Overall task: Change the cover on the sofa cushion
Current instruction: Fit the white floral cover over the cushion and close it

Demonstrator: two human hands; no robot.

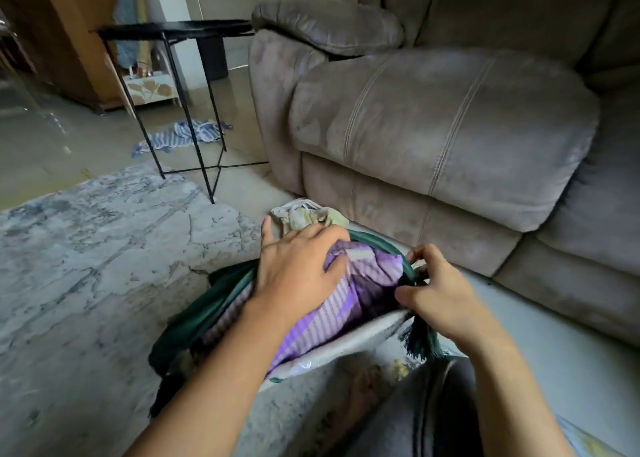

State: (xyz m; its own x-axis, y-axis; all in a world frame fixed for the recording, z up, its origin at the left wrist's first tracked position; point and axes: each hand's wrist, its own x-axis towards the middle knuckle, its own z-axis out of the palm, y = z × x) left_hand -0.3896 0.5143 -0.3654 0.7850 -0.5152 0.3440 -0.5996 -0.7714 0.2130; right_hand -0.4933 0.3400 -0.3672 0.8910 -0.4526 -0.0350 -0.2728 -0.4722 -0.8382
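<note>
1. Here, the grey sofa [443, 127] is the biggest thing we see. It fills the frame from 12 to 4 o'clock, and its seat front is just beyond our work.
2. The mottled grey rug [104, 248] spreads from 7 to 10 o'clock. A black wire-legged side table [173, 30] stands at its far edge, at 11 o'clock.
3. The purple striped cushion [346, 300] lies low in the middle, on the floor before our knees. Its long axis runs from 7 o'clock up to 1 o'clock.
4. The dark green cover [207, 304] wraps the cushion's 9 o'clock side. Its rim arcs over the far end towards 3 o'clock.
5. Our left hand [294, 269] sits on top of the cushion, thumb spread and fingers bent over the bulge, gripping it.
6. Our right hand [440, 297] is at 3 o'clock from the cushion, pinching the cover's rim.
   - The cushion therefore lies at 9 o'clock from those fingers.
   - We judge that the next move slides the rim along the cushion's axis while the left hand steadies it.
   - We cannot tell whether the cover is going on or coming off.
7. A blue striped cloth [183, 134] lies under the table, well apart.
8. A crumpled pale cloth [308, 216] lies just past our left fingers at 12 o'clock.
9. A green tassel [420, 339] hangs below the right hand.
</note>
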